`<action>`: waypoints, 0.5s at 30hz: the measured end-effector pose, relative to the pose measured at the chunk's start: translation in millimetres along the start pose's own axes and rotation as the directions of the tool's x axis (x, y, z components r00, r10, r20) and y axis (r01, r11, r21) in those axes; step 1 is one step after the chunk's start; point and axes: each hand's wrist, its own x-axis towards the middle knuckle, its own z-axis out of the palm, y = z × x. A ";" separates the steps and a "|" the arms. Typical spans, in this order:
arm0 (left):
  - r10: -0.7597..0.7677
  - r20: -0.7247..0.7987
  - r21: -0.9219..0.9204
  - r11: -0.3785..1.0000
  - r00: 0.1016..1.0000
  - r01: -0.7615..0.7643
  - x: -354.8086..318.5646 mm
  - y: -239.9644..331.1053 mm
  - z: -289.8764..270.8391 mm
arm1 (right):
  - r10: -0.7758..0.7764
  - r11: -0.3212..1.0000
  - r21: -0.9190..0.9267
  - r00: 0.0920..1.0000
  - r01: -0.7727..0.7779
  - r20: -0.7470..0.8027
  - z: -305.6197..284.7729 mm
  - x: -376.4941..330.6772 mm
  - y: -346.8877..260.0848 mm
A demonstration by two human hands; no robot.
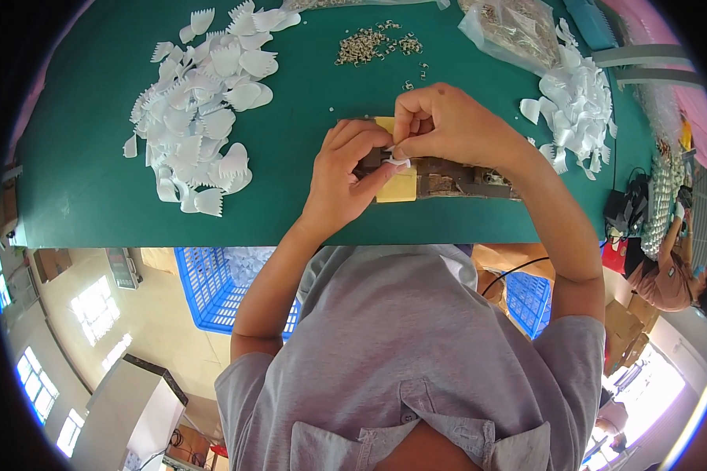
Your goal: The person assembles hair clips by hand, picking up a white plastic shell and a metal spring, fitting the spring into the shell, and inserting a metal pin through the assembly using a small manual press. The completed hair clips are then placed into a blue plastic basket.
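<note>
A small white plastic piece (399, 162) sits at the fixture between my two hands, mostly covered by fingers. My left hand (344, 169) is closed on it from the left, thumb and fingertips pressing at its edge. From the right, my right hand (452, 129) pinches thumb and forefinger together just above the same piece; whatever is in that pinch is too small and hidden to name. Beneath both hands lies a dark brown, worn fixture (463, 182) with a yellow block (397, 188) across its left part.
A big heap of white toothed plastic pieces (204, 110) covers the left of the green table (306, 212). Small metal clips (361, 47) lie beyond my hands. At the right are a clear bag (518, 35) and another white heap (577, 106). A blue basket (204, 290) stands below the table edge.
</note>
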 end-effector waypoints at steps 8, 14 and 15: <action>0.019 -0.035 -0.035 0.999 0.999 -0.020 1.7 -1.2 4.9 | 0.083 0.986 0.167 0.878 -0.003 -0.472 -37.7 -60.6 59.0; -0.069 -0.028 -0.076 0.995 0.997 0.067 -3.0 1.0 3.0 | 0.063 0.958 -0.133 0.637 -0.255 -0.768 -59.5 -107.2 110.8; -0.082 -0.026 -0.075 0.994 0.996 0.080 -3.3 1.0 3.2 | 0.066 0.956 -0.133 0.630 -0.262 -0.773 -60.7 -110.1 115.3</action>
